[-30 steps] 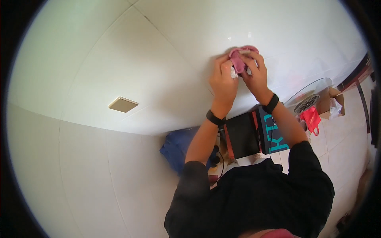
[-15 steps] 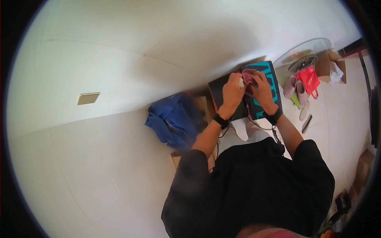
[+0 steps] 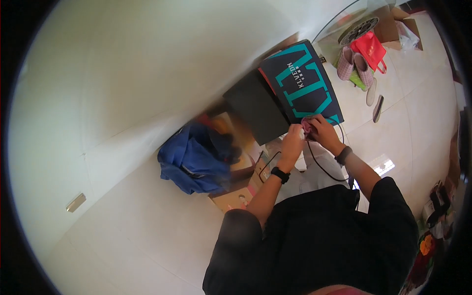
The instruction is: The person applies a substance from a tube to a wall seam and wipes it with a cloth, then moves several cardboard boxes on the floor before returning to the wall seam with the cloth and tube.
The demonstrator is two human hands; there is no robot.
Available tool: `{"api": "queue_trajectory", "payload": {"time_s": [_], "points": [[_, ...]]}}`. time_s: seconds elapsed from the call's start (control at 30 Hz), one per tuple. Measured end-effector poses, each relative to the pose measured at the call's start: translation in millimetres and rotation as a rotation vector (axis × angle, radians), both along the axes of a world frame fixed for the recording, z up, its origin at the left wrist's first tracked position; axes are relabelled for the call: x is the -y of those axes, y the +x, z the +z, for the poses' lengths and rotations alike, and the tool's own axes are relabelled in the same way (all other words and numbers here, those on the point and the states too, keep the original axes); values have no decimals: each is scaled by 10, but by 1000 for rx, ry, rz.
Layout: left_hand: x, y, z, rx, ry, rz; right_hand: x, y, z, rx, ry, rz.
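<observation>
My left hand [image 3: 293, 141] and my right hand [image 3: 324, 134] are close together, fingers closed on a small, crumpled pink cloth-like piece [image 3: 308, 126]. Its exact kind is too small to make out. A bit of white material [image 3: 302, 133] shows at my left fingertips, and I cannot tell whether it is part of the pink piece. Both hands are in front of the near corner of a dark box with turquoise lettering [image 3: 300, 81]. A plain dark box [image 3: 258, 105] sits beside it, against the wall. Each wrist wears a black band, and a dark cable [image 3: 318, 164] hangs below the hands.
At the left, a blue cloth bag [image 3: 189, 157] lies beside cardboard boxes [image 3: 230, 199]. Pink checked slippers [image 3: 363, 69], a red bag [image 3: 369, 49], insoles [image 3: 371, 92], a round fan grille [image 3: 359, 32] and an open carton [image 3: 393, 29] are at the far right. A white wall [image 3: 123, 73] borders the left side.
The view has shifted, so the boxes and slippers sit higher in it. My hands have come from above the boxes to their near edge, still holding the pink piece.
</observation>
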State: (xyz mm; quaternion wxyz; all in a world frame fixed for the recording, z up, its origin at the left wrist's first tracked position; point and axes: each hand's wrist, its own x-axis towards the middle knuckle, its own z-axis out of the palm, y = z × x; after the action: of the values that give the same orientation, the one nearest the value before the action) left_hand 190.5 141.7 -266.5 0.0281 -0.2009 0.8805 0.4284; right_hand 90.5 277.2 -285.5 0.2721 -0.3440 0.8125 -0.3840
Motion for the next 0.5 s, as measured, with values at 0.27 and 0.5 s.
{"api": "queue_trajectory", "payload": {"time_s": [0.27,0.5], "points": [[500,-603,-157,-90,26,193,558,-558,-77,-191,-172,-21],[389,-1377,-234,-334,-57,185,629,-1103,-83,-254,-73,-214]]}}
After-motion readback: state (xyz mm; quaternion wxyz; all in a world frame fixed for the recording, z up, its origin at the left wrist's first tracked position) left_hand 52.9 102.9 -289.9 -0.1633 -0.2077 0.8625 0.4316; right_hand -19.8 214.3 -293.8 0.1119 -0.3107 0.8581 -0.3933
